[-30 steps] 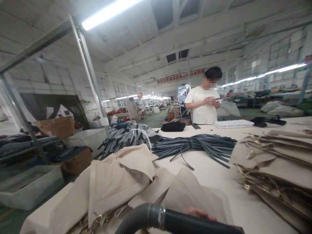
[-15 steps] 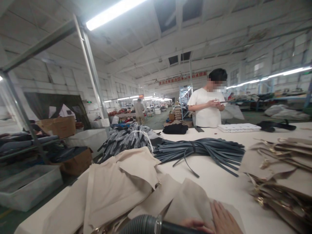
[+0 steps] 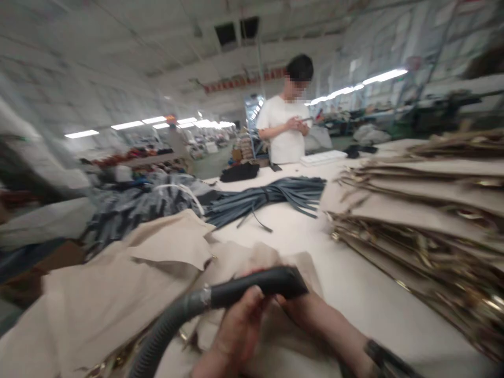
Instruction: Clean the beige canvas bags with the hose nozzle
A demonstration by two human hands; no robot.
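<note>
My left hand (image 3: 236, 328) is closed round a black nozzle (image 3: 275, 281) joined to a grey ribbed hose (image 3: 165, 328), low in the middle of the view. My right hand (image 3: 293, 307) reaches in from the lower right, a dark band on its wrist. It lies just under the nozzle's tip against a crumpled beige fabric piece (image 3: 262, 257), and the nozzle hides its fingers. The nozzle's mouth points right, over the fabric. The picture is smeared by motion.
Loose beige panels (image 3: 129, 278) lie heaped at my left on the white table (image 3: 354, 283). A tall stack of beige pieces with gold fittings (image 3: 425, 210) fills the right. Blue-grey straps (image 3: 275, 194) and a striped bundle (image 3: 149, 202) lie beyond. A person in white (image 3: 285, 131) stands at the far edge.
The view has swung down and to the right. The nozzle has risen into view with my left hand round it. My right hand has left its flat rest on the fabric and moved under the nozzle.
</note>
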